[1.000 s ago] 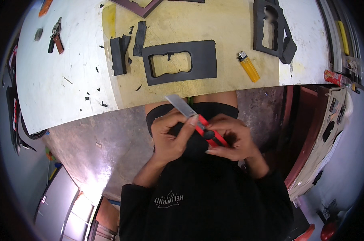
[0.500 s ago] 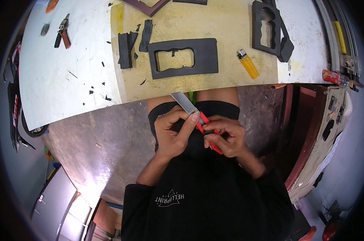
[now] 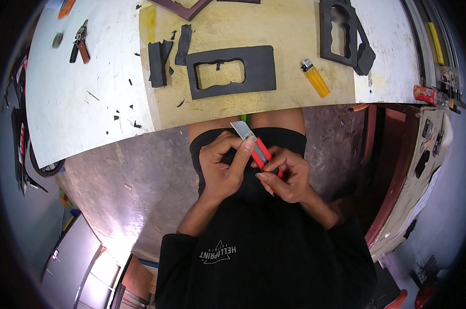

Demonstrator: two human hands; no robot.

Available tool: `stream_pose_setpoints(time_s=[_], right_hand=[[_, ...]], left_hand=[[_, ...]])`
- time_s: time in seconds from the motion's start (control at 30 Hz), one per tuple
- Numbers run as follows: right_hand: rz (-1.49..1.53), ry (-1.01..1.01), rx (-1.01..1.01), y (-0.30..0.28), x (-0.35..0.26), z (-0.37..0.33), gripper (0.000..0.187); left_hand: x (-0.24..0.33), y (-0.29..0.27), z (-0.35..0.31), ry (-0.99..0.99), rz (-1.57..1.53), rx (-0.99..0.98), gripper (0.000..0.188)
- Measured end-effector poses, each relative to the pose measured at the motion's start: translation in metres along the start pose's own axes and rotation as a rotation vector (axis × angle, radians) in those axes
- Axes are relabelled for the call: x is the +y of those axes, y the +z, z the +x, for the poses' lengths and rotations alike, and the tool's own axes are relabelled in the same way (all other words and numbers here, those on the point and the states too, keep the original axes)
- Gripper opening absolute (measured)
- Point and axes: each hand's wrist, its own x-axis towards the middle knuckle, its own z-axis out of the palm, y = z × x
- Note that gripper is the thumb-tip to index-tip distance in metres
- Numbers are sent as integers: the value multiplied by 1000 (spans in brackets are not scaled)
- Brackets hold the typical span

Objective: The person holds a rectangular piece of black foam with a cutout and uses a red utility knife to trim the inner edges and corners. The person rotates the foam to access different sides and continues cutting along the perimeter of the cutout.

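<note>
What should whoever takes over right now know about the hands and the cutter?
Left hand: fingers on the extended blade of the red utility knife, over the lap.
Right hand: grips the knife's handle.
On the table: black foam sheet with a cutout, foam offcuts, yellow lighter, second cut foam piece, pliers.
Done: the cutouts. No cut underway.

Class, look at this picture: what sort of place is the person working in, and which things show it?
Probably a small craft workshop: a paint-worn workbench with black foam sheets cut into shapes and scraps, pliers lying by, and both hands on a red utility knife.
</note>
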Motion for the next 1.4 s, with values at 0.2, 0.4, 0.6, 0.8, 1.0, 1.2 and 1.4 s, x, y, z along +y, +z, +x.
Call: stream_pose_setpoints(time_s=[0.2, 0.4, 0.6, 0.8, 1.0, 1.2, 1.4], right_hand=[[-22, -1, 29, -1, 0, -4, 14], [-77, -29, 16, -5, 1, -6, 19], [-34, -93, 17, -7, 6, -7, 18], [-26, -54, 30, -7, 3, -7, 18], [20, 5, 82, -5, -1, -3, 19], [21, -14, 94, -4, 2, -2, 25], [39, -11, 143, 1, 6, -2, 29]], left_hand=[[4, 1, 1, -15, 8, 28, 16], [2, 5, 0, -15, 2, 45, 15], [2, 8, 1, 8, -10, 34, 14], [0, 7, 2, 39, 12, 28, 14], [6, 8, 10, 46, -20, 26, 14], [13, 8, 9, -21, 34, 17, 14], [9, 9, 15, 25, 61, 13, 14]])
